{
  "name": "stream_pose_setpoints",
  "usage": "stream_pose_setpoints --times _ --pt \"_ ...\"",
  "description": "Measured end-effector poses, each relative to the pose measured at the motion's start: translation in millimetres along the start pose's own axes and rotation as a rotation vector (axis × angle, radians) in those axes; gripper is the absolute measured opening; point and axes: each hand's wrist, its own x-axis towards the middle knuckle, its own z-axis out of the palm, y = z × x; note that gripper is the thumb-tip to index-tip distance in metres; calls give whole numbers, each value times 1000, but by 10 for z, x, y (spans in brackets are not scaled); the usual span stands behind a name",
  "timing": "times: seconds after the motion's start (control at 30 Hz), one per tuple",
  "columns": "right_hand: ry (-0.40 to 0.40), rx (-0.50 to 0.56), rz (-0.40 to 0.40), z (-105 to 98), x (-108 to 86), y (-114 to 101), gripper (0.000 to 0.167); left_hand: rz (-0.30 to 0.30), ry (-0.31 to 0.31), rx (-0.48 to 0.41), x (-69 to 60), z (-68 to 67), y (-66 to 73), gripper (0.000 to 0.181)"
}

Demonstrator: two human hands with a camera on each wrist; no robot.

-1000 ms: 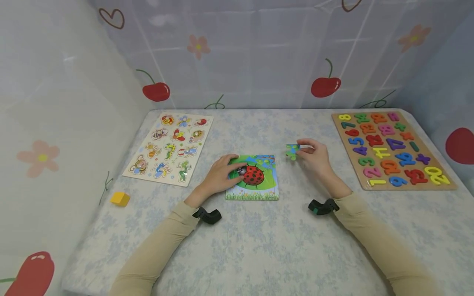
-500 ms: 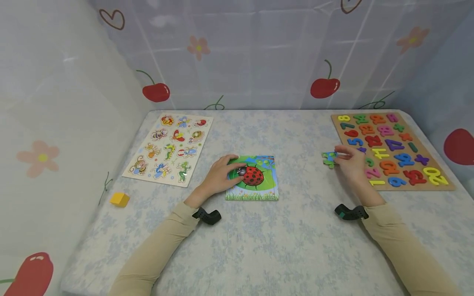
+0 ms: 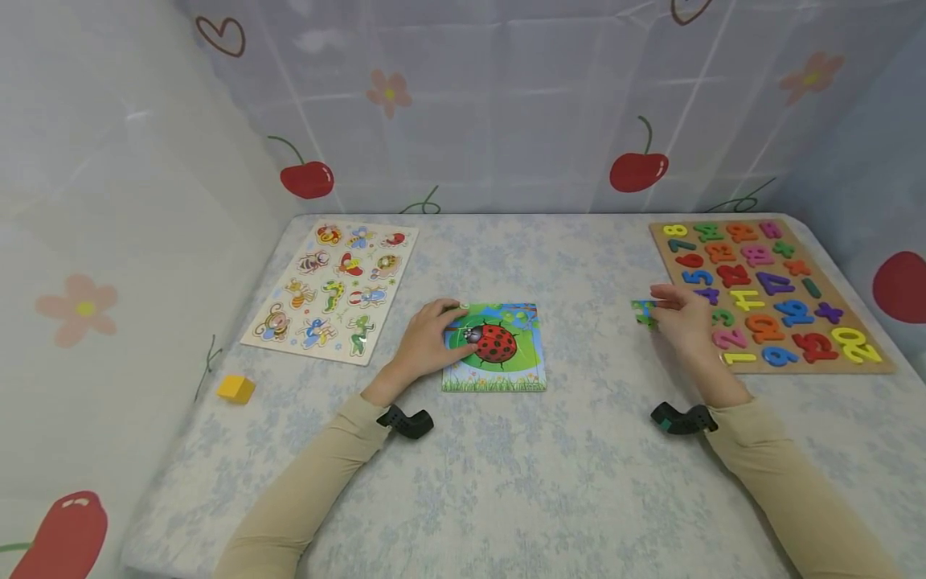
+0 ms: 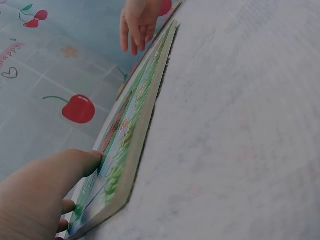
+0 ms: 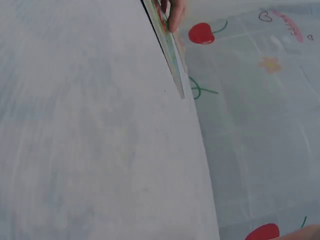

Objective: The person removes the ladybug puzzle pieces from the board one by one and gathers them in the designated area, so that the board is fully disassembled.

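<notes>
A square ladybug jigsaw puzzle (image 3: 499,346) lies at the middle of the table. My left hand (image 3: 427,342) rests on its left side, the thumb on the picture and the other fingers around the upper left edge. The left wrist view shows that thumb (image 4: 82,162) against the board's face. To the right, a green and blue jigsaw piece (image 3: 642,312) looks flat on the tablecloth, partly hidden by my right hand (image 3: 683,322). In the left wrist view the fingers of the right hand (image 4: 137,25) hang down loosely, with no piece visible between them.
A board of insect figures (image 3: 329,293) lies at the back left, with a yellow block (image 3: 235,389) nearer me. At the right is a number board (image 3: 767,297), its left edge beside my right hand. A printed curtain (image 3: 492,104) stands behind the table.
My right hand has carried the jigsaw piece rightward, and the piece now looks laid down under loosened fingers. The left index finger has drawn back from the ladybug toward the puzzle's upper edge.
</notes>
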Motion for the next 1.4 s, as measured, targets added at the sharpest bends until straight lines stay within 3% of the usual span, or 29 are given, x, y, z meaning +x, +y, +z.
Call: stream_pose_setpoints --times 0.23,0.63,0.8,1.03,1.4 --pt "-123 79 -177 294 -135 -342 35 -23 6 -1 3 0 0 66" --pt "-410 113 -287 1143 -306 -777 40 -27 -3 -4 10 -21 16 67" --pt "-409 68 -291 1293 -333 -807 43 -26 -13 -4 10 -23 18 67" --pt "-365 46 -345 1347 -344 -770 40 -34 -22 -6 6 -38 24 66" --pt "-316 92 -391 1382 -352 -729 34 -20 -18 5 6 -21 6 67"
